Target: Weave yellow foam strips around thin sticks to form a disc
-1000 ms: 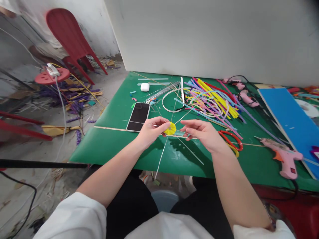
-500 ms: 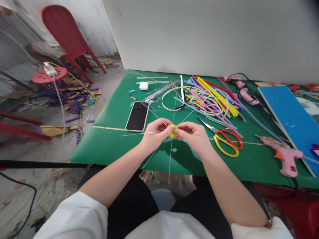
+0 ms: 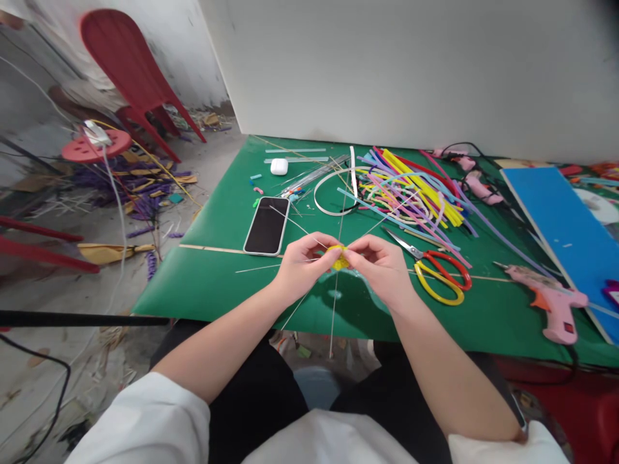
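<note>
Between my hands is a small yellow woven piece (image 3: 340, 259), with several thin wires fanning out from it like spokes. My left hand (image 3: 305, 259) pinches its left side between thumb and fingers. On its right side my right hand (image 3: 376, 259) pinches it the same way. One wire (image 3: 332, 322) points down past the front edge of the table. The piece is held above the green tabletop, and my fingertips cover part of it. Beyond my left hand lies a phone (image 3: 267, 225); right of my right hand are scissors (image 3: 435, 270) with red and yellow handles.
A pile of coloured pipe cleaners (image 3: 411, 193) lies behind my hands, beside a white headband (image 3: 316, 200). A pink glue gun (image 3: 551, 299) and a blue board (image 3: 561, 225) are at the right. A white earphone case (image 3: 279, 167) sits near the back.
The yellow piece has turned and tilted slightly, and its wires have shifted a little to the right. Both hands keep their pinch on it.
</note>
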`<state>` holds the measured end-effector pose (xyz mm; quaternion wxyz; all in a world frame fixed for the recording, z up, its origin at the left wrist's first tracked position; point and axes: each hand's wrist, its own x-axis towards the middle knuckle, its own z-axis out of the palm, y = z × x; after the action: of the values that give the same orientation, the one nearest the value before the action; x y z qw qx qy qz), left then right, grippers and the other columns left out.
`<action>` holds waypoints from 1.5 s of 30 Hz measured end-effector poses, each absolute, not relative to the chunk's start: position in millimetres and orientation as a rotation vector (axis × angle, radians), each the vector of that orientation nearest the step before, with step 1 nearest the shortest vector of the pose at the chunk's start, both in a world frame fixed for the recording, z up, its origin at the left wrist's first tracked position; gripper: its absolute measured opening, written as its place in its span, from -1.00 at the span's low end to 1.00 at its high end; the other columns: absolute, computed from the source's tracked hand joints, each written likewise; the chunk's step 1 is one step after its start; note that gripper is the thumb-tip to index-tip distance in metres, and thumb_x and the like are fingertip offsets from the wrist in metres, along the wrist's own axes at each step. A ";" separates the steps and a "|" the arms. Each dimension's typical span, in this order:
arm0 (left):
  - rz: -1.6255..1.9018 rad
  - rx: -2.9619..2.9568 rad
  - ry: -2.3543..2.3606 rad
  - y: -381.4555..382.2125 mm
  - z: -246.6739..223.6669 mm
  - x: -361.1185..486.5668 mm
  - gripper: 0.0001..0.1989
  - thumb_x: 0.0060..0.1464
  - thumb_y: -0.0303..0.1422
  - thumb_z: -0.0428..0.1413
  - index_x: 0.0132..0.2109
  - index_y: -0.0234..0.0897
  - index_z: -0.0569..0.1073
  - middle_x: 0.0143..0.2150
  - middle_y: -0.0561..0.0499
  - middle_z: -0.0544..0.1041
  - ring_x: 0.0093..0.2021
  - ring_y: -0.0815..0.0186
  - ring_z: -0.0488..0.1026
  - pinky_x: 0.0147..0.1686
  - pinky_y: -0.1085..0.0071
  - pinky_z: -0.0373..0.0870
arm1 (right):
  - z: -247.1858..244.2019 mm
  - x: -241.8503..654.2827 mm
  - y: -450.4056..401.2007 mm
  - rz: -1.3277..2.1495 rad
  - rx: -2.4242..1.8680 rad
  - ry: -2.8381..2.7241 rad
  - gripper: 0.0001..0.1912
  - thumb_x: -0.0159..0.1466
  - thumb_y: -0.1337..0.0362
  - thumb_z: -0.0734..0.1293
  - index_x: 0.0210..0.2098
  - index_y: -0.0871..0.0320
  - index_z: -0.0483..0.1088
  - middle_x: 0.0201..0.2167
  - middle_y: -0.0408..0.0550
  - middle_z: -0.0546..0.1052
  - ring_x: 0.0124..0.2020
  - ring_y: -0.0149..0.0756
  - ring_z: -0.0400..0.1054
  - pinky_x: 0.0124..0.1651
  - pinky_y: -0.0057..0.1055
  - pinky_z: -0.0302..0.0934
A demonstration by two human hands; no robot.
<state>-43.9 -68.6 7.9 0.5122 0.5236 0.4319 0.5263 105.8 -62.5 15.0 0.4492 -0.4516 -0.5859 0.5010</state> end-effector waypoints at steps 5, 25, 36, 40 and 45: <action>1.324 1.278 1.036 -68.4 7.6 -43.5 -0.86 -0.11 -0.34 0.19 -0.41 -0.34 0.43 -0.46 0.05 0.46 -0.51 0.46 0.40 -0.57 0.58 0.35 | 13.3 105.0 -63.2 1.248 -1.110 -1.434 -0.83 0.05 0.17 0.37 -0.49 0.15 0.40 -0.55 -0.18 0.45 -0.57 -0.45 0.29 -0.49 -0.48 0.18; 1.263 1.313 0.909 -71.6 12.2 -50.9 -0.85 -0.06 -0.35 0.17 -0.32 -0.30 0.38 -0.37 0.04 0.40 -0.41 0.44 0.37 -0.45 0.54 0.35 | 25.0 108.2 -69.9 1.104 -1.037 -1.563 -0.93 0.09 0.25 0.36 -0.47 0.10 0.43 -0.50 -0.17 0.48 -0.48 -0.41 0.35 -0.43 -0.47 0.23; 1.240 1.437 0.805 -73.3 17.0 -54.8 -0.87 -0.02 -0.36 0.14 -0.32 -0.28 0.34 -0.34 0.03 0.36 -0.34 0.41 0.36 -0.37 0.50 0.35 | 30.7 109.7 -73.9 1.200 -0.947 -1.561 -0.97 0.10 0.29 0.36 -0.46 0.10 0.43 -0.49 -0.18 0.48 -0.48 -0.42 0.37 -0.42 -0.49 0.27; 1.263 1.495 0.777 -74.4 16.1 -55.3 -0.90 0.00 -0.39 0.13 -0.33 -0.28 0.34 -0.36 0.04 0.36 -0.33 0.41 0.36 -0.35 0.49 0.35 | 33.6 110.6 -75.4 1.154 -0.951 -1.605 -0.97 0.10 0.30 0.35 -0.45 0.11 0.43 -0.49 -0.17 0.49 -0.47 -0.41 0.38 -0.41 -0.48 0.28; 1.305 1.582 0.762 -78.1 19.8 -56.4 -0.91 0.00 -0.42 0.12 -0.33 -0.29 0.34 -0.37 0.04 0.36 -0.34 0.41 0.36 -0.36 0.49 0.35 | 39.3 111.3 -78.8 1.029 -0.929 -1.694 -0.98 0.11 0.35 0.35 -0.43 0.12 0.44 -0.46 -0.15 0.51 -0.44 -0.41 0.38 -0.39 -0.48 0.27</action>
<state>-56.4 -78.1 19.8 0.4590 0.6425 0.3095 0.5298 111.3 -78.8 39.3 0.4585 -0.3773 -0.6877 0.4177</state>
